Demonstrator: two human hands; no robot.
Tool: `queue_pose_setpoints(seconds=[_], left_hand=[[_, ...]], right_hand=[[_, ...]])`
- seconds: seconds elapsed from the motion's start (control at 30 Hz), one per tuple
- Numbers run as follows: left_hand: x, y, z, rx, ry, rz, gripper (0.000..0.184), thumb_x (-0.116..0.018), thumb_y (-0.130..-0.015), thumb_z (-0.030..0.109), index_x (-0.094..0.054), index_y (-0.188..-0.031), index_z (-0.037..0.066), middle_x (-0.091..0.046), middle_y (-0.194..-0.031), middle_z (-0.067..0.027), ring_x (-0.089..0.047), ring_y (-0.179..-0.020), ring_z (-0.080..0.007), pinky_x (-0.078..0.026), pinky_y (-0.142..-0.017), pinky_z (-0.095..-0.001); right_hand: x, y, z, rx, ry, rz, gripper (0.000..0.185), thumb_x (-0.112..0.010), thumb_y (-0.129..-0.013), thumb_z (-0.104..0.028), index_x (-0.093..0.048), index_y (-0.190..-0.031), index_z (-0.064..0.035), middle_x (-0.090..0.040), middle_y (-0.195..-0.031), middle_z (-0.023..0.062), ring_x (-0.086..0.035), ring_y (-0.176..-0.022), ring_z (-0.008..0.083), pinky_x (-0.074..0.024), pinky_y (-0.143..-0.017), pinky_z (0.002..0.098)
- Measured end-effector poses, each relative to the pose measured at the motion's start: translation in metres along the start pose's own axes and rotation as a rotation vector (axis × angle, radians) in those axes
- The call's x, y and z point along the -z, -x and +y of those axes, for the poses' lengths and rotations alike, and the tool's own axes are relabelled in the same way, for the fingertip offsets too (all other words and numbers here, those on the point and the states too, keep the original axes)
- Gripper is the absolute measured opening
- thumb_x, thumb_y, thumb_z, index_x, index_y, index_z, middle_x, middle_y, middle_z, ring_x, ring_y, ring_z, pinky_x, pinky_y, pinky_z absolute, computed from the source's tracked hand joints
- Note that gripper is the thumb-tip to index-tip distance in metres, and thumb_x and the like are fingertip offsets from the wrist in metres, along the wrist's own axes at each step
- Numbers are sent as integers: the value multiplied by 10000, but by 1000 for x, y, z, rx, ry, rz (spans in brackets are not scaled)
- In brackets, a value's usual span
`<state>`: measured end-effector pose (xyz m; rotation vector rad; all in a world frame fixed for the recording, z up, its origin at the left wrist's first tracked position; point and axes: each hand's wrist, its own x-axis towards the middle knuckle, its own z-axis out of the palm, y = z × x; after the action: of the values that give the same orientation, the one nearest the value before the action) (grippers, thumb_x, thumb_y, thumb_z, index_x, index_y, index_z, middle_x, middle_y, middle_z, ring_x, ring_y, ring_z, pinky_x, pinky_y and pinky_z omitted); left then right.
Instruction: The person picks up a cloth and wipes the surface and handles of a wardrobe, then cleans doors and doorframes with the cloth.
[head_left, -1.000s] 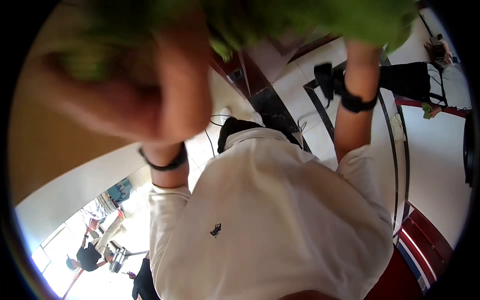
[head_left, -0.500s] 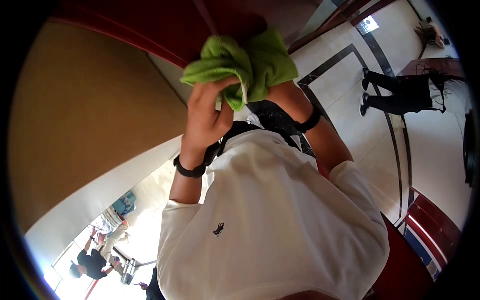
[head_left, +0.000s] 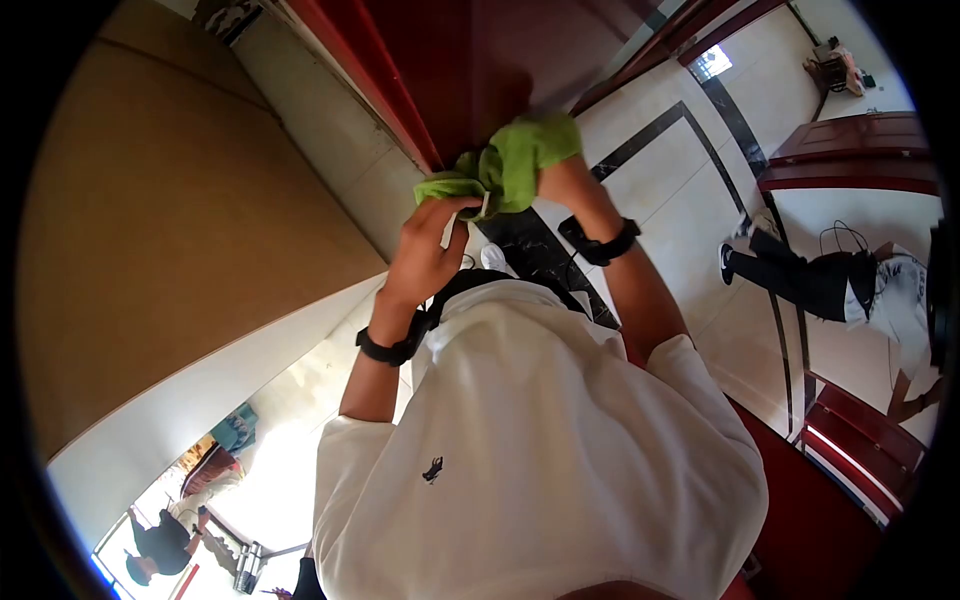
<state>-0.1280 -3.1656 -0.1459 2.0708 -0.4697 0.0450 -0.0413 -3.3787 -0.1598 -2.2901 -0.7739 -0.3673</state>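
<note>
A room with a pale tiled floor (head_left: 660,205) crossed by dark bands is shown. A brown panel (head_left: 190,230) with a pale edge fills the left side, and a glossy dark red panel (head_left: 470,70) is seen at the top. Two other people can be made out: one person in a dark top (head_left: 162,545) at the lower left, and one person in black trousers (head_left: 800,283) at the right.

One green cloth (head_left: 530,155) is held by two hands. It is seen at the lower end of the red panel, close against its near corner; whether the panel is touched cannot be told. The cloth is bright green, soft and bunched, with deep folds on its left part and a broader, smoother part on the right, slightly blurred. One small whitish strip (head_left: 486,205) is seen on its near side.

The left part of the cloth is pinched between the thumb and fingers of the left hand (head_left: 425,262). The right hand (head_left: 566,182) is pressed to the right part; its fingers are covered by the fabric, so the state of that grip cannot be told. Two black wristbands (head_left: 600,243) are worn, one on each wrist, over a white shirt's (head_left: 550,430) front.
</note>
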Motion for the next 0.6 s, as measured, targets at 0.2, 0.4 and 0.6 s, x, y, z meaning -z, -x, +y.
queue_pose_setpoints(seconds=[0.2,0.4,0.6], left_hand=[[48,-13,31,-303,75,72,432,-593,-782,-87,-480,-1183,28,-587,-1071,-192,-593,-1000,-313,-446,-879,-342],[-1,-13,15,80,95,-101,486,-632,-877,81,-357,-1270,-1,-532,-1192,-251,-530,-1119,-392,-410,-953,-405],[-35,23,6,394,-148,-261,539,-640,-884,226,-378,-1259,-59,-551,-1142,-326,-538,-1068,-466,-453,-870,-479]], right_hand=[[27,-25,-6,-67,-498,197,333,-701,-804,-206,-609,-1084,-50,-637,-1049,110,-610,-943,260,-490,-817,373],[15,-17,3,86,-34,202,284,-643,-818,-229,-605,-1040,-56,-608,-1027,117,-580,-904,282,-463,-779,379],[-32,50,27,-186,-184,-144,350,-675,-807,-240,-601,-1100,-63,-618,-1102,128,-591,-980,274,-465,-851,370]])
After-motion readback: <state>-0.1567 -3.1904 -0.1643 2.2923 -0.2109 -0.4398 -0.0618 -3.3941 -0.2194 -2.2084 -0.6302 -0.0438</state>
